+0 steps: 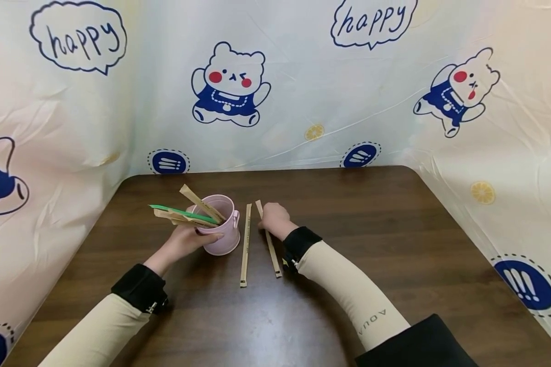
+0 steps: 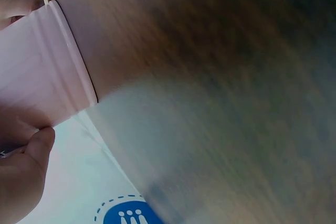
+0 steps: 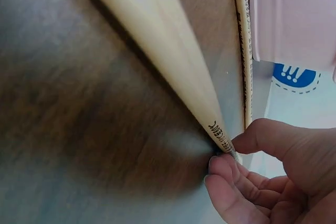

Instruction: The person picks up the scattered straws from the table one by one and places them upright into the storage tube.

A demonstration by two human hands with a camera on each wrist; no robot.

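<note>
A small pale pink bucket (image 1: 222, 239) stands on the dark wooden table. My left hand (image 1: 185, 242) grips its left side, with the thumb across the front, as the left wrist view also shows on the pink wall (image 2: 42, 66). Out of the bucket lean several tan paper-wrapped sticks (image 1: 195, 196) and a green strip (image 1: 179, 210). To the right of the bucket, one printed paper-wrapped stick (image 1: 245, 250) lies lengthwise. My right hand (image 1: 276, 219) pinches a second such stick (image 1: 272, 252) near its far end, thumb against fingertips in the right wrist view.
The brown wooden table (image 1: 372, 244) reaches back to a printed cloth backdrop (image 1: 294, 92) with bears and the word "happy". Cloth also hangs along both sides. A black band wraps each wrist.
</note>
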